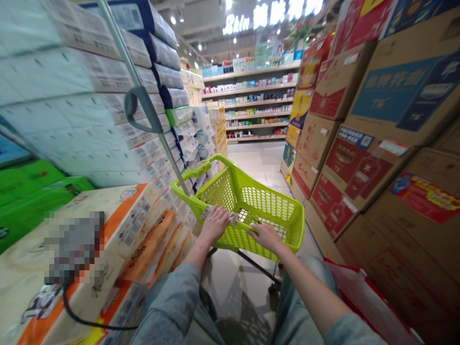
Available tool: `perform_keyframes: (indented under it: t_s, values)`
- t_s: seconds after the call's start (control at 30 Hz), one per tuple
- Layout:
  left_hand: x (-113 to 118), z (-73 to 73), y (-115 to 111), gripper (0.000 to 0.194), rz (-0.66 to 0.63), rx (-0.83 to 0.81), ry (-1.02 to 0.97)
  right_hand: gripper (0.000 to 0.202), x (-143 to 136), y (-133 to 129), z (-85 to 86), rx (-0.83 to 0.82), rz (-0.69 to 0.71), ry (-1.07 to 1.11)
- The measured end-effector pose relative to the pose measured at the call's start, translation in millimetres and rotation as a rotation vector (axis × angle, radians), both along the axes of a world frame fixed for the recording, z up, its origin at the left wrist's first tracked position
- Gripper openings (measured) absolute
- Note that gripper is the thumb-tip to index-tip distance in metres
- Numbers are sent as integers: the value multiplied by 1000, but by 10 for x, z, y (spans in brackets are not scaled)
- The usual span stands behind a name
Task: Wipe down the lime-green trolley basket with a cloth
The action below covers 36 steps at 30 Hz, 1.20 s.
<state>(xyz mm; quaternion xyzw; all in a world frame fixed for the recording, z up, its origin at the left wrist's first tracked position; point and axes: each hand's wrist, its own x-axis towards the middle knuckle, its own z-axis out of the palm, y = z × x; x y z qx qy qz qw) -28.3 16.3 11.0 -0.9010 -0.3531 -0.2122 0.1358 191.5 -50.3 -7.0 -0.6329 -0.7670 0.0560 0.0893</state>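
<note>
Where the lime-green shopping cart (pixel 268 201) turns its near side to the wearer, both bare hands are on its upper rim. The left hand (pixel 215 223) lies across it with the fingers close together, over a pale strip (pixel 233 219) with dark markings too small to read. The fingers of the right hand (pixel 266 235) bend over the edge farther along; whether either hand grips firmly I cannot tell.

The cart stands on the pale tiled floor (pixel 247 161), in an aisle before the wearer's knees. Its basket is glossy plastic with lattice walls and a rounded handle, above dark legs and small wheels. A grey pole (pixel 124 45) with a looped grip rises beside the handle.

At the left, wrapped cream-and-orange packs (pixel 125 206) form a surface carrying a pixelated grey object (pixel 77 244) and a black cable (pixel 81 320). Green packs (pixel 32 179) and tall stacks of pale packs (pixel 104 72) stand behind.

Cartons (pixel 395 76) wall the right side: a blue panel bears Chinese characters, among them 特曲, and seemingly "T6"; others carry red panels. A red-and-white bag (pixel 366 297) sits below. Stocked shelves (pixel 251 100) close the aisle, under a lit sign (pixel 273 17) with "Shin" and blurred Chinese characters.
</note>
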Motion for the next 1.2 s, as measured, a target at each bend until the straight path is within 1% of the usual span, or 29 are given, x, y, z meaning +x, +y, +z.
perform_keyframes:
  t_s: [0.13, 0.2, 0.23, 0.27, 0.33, 0.37, 0.43, 0.47, 0.53, 0.6, 0.67, 0.73, 0.87, 0.93, 1.0, 1.07, 1.13, 1.2]
  values:
    - [-354, 173, 266, 30, 130, 45, -50, 40, 8, 5, 0, 9, 0, 6]
    - [-417, 200, 320, 31, 208, 53, -94, 40, -14, 13, -6, 17, 0, 3]
    - [-400, 186, 315, 32, 253, 56, -120, 40, -28, 17, -9, 20, -2, 0]
    - [-352, 152, 289, 33, 298, 60, -149, 39, -41, 20, -12, 22, -5, -3]
    - [-181, 28, 184, 35, 363, 59, -200, 38, -62, 24, -14, 20, -12, -12]
    - [-74, -53, 113, 36, 349, 50, -209, 38, -67, 24, -13, 16, -15, -16]
    - [135, -227, -36, 40, 253, 10, -201, 38, -67, 19, -9, 6, -23, -21]
    - [218, -306, -99, 44, 229, -7, -215, 38, -61, 15, -5, 3, -26, -21]
    - [309, -423, -172, 51, 202, -31, -251, 38, -46, 4, 4, 6, -26, -19]
    - [293, -463, -157, 59, 212, -42, -310, 37, -30, -8, 12, 17, -19, -15]
    - [201, -419, -68, 65, 271, -32, -408, 36, -22, -17, 20, 21, -15, -12]
    - [82, -309, 48, 65, 349, -9, -526, 36, -23, -22, 27, 15, -21, -10]
    - [-80, -49, 203, 60, 478, 48, -750, 35, -39, -21, 37, 10, -27, 0]
    - [-101, 24, 230, 54, 556, 90, -873, 36, -48, -21, 39, 13, -22, 3]
    - [-93, 38, 245, 43, 626, 98, -1006, 37, -54, -22, 39, 11, -26, -3]
    - [-71, 10, 261, 31, 694, 70, -1123, 39, -58, -23, 42, 11, -29, -12]
    - [-46, -37, 277, 23, 744, 43, -1175, 39, -62, -23, 50, 12, -30, -17]
    - [-20, -89, 278, 22, 740, 39, -1169, 38, -67, -22, 62, 4, -33, -20]
